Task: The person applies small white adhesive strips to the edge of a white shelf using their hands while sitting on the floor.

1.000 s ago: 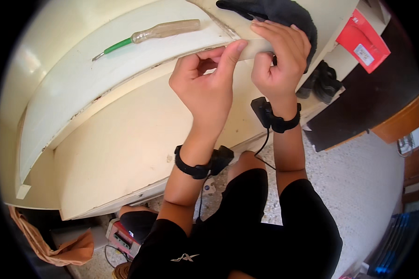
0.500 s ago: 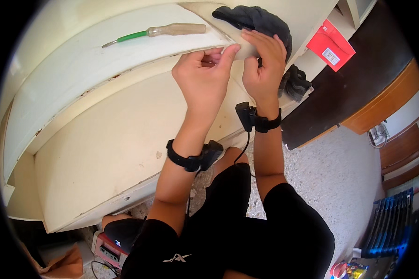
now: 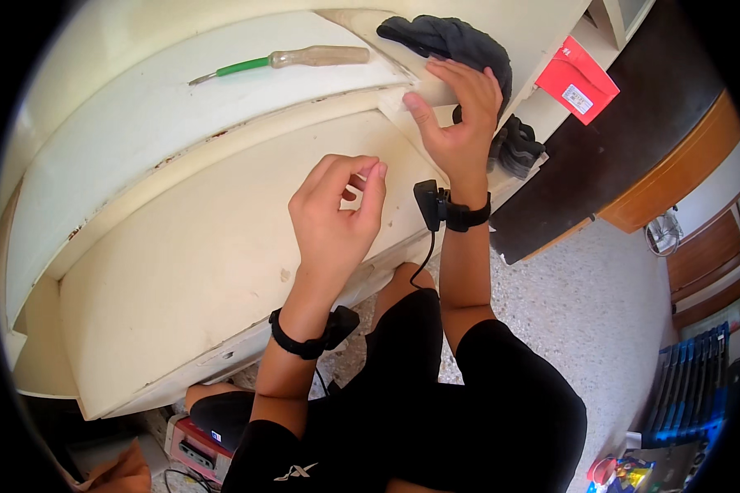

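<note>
My left hand (image 3: 335,209) hangs above the lower cream board (image 3: 181,238), its thumb and index fingertips pressed together. Whatever may be between them is too small to make out. My right hand (image 3: 464,119) is at the end of the upper white shelf (image 3: 140,123), fingers stretched out and thumb apart, holding nothing visible. Just behind its fingers lies a dark grey cloth (image 3: 460,41). On the white shelf rests a screwdriver (image 3: 316,56) with a clear handle and a green-sleeved shaft, its tip pointing left. Black straps with small boxes sit on both my wrists.
A red packet (image 3: 577,80) with a white label lies at the right, beside a dark tabletop (image 3: 625,107). Dark folded items (image 3: 518,148) sit by my right wrist. A red box (image 3: 193,448) stands on the floor at lower left; blue-edged items (image 3: 686,382) are stacked at lower right.
My left hand has moved away from the shelf edge, down and slightly left, fingertips still pinched. My right hand stays near the shelf corner, its thumb now spread from the fingers.
</note>
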### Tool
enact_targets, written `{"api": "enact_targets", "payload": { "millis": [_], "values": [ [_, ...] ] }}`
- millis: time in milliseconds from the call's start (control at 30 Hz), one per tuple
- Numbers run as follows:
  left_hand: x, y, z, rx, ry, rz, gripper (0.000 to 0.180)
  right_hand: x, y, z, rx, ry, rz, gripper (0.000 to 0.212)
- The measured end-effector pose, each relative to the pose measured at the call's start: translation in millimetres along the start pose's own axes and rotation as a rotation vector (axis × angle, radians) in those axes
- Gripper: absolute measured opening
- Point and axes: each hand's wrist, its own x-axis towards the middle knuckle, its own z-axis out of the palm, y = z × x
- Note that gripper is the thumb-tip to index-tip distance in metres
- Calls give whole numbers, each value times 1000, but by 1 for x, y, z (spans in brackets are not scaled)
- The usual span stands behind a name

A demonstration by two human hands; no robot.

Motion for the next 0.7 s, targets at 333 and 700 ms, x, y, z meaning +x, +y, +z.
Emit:
{"api": "enact_targets", "payload": {
  "millis": [333,700],
  "values": [
    [10,13,-18,279,3,377,15,-7,12,24,-11,113,26,33],
    [32,17,-32,992,47,486,64,-5,6,28,-70,148,-44,32]
  ]
}}
